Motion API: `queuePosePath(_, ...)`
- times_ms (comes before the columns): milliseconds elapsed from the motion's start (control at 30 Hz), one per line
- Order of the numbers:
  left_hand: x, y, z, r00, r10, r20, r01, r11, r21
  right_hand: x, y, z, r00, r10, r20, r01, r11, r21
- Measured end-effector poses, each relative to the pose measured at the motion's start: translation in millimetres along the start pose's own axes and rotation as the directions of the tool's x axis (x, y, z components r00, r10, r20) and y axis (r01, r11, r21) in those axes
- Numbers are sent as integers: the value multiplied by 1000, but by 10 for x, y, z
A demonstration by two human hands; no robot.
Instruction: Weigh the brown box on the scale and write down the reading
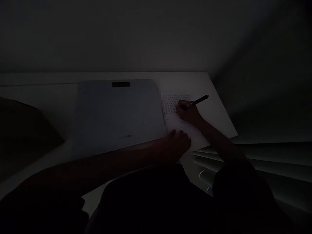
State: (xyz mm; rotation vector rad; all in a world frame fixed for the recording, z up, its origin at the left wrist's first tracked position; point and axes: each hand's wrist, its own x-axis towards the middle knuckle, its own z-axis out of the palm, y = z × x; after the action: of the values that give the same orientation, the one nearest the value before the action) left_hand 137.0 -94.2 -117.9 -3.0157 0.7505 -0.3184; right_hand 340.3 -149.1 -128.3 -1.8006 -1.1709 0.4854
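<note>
In dim light the right hand (188,113) closes its grip on a pen (198,100), mid-line on the sheet (181,125) at the desk's (48,97) right; the left hand (174,144), loosely curled and empty, steadies the near edge, and continuing likely needs that steady hold.

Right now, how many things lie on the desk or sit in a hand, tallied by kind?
Pens: 1, the pen in the right hand
Paper sheets: 1, the written sheet under the left hand
Flat pale blue slabs: 1, the slab
Total: 3
</note>
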Motion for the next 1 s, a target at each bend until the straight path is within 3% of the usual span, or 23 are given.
queuePosePath(400, 5, -11, -29, 1000, -5, 19, 6, 999, -34, 21, 67, 3, 1000, -13, 2, 13, 1000, -21)
queuePosePath(533, 12, -9, -57, 1000, -9, 22, 9, 1000, -20, 49, 32, -27, 991, 69, -115, -55, 992, 115)
queuePosePath(600, 7, -6, -57, 1000, -7, 8, 7, 1000, -23, 56, -8, -83, 980, 38, -198, -16, 993, 114)
queuePosePath(733, -13, 0, -21, 1000, 0, -20, 0, 1000, -13, 54, -73, -287, 945, -122, -305, 91, 989, -115)
queuePosePath(833, -24, 2, 15, 1000, 0, -16, 0, 1000, -16, 72, -35, -449, 932, -203, -300, 124, 957, -263)
queuePosePath(1000, -15, 3, 21, 1000, 2, 0, -2, 1000, -7, 134, 152, -559, 924, -225, -309, 95, 918, -385)
